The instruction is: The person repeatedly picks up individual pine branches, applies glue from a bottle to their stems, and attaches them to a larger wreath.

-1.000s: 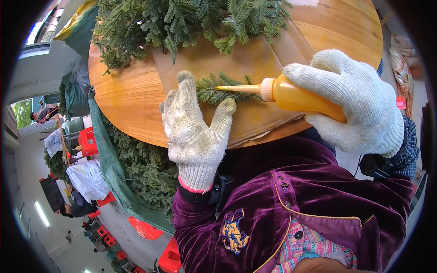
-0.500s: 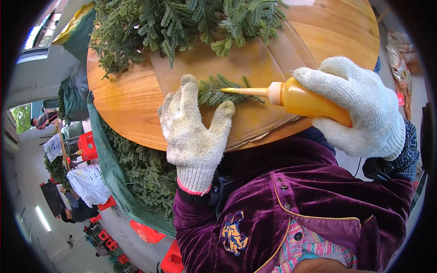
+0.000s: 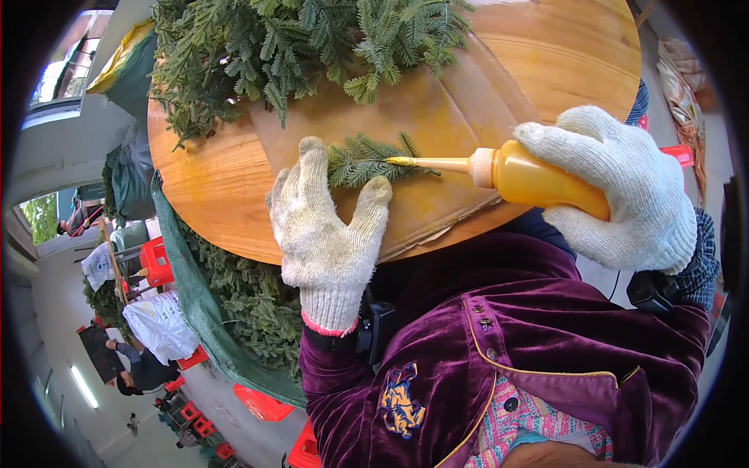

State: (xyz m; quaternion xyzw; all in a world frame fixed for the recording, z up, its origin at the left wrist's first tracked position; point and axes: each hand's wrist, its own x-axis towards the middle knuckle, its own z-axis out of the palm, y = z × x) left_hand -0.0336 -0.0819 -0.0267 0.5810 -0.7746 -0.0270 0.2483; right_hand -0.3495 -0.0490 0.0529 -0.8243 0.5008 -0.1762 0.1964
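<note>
My right hand (image 3: 624,187), in a white knit glove, grips a soft squeeze bottle (image 3: 546,181) filled with yellow-orange liquid. The bottle lies nearly level, its long thin nozzle pointing left, with yellow stuff at the tip over a small green fir sprig (image 3: 363,165). Whether the tip touches the needles I cannot tell. My left hand (image 3: 328,218), in a soiled white glove, is spread open at the sprig's left end, index finger and thumb apart on either side of it. Beneath the sprig lies a brown cardboard sheet (image 3: 425,109) smudged with yellow.
A heap of fir branches (image 3: 281,47) covers the far left of the round wooden table (image 3: 569,54). Below the table's left edge, a green sack (image 3: 191,288) holds more branches. Red stools (image 3: 156,261) and white bags (image 3: 160,324) stand farther left, near another person (image 3: 144,366).
The bottle's tip has shifted right along the sprig. My left hand keeps its place beside the sprig, and the whole view has moved slightly.
</note>
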